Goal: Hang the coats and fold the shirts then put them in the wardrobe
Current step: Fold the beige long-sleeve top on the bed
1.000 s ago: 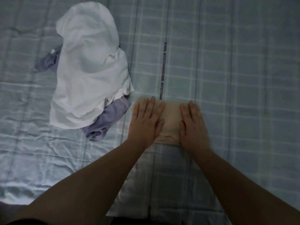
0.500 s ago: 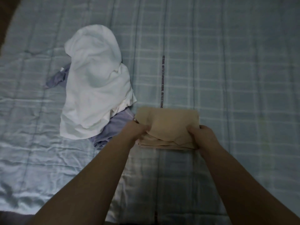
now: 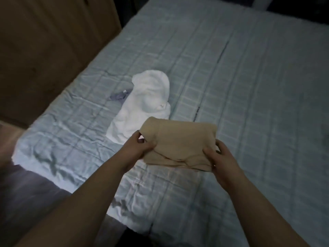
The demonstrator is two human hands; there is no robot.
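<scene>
A bed (image 3: 249, 86) fills most of the view, covered by a pale blue-green quilted bedspread (image 3: 204, 50) with a checked pattern of lighter lines and a dark stripe of small print running down it. The cover is wrinkled toward the near left corner. On it, left of middle, lies a crumpled white garment (image 3: 146, 102). A grey-purple garment (image 3: 118, 96) lies under the white one's left edge, only partly showing.

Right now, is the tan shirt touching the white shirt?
Cannot tell. In the head view the tan shirt, held up, overlaps the white shirt, hiding any gap.
</scene>
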